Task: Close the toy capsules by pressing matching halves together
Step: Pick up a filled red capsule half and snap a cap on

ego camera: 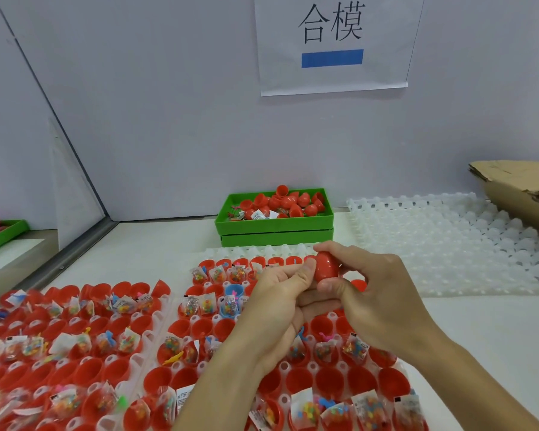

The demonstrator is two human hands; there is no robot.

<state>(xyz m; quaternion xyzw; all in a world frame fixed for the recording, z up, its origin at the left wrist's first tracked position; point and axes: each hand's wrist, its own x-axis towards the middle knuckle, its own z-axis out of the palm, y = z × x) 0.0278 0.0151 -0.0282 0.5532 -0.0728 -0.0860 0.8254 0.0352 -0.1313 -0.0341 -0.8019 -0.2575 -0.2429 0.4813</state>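
A red capsule (325, 269) is held above the trays between both hands. My right hand (371, 293) curls its fingers and thumb round the capsule from the right. My left hand (280, 301) holds it from the left, thumb against its side. Whether the two halves are fully joined is hidden by the fingers. Below them a white tray (285, 367) carries several open red capsule halves (327, 379), some with small toy packets (209, 304) inside, and one blue half (232, 292). A second such tray (139, 340) lies to its left.
A green bin (276, 227) with several loose red halves stands at the back against the wall. An empty white tray (467, 253) lies at the right, with a cardboard box (523, 194) beyond it. Another green bin (0, 234) sits far left behind a divider.
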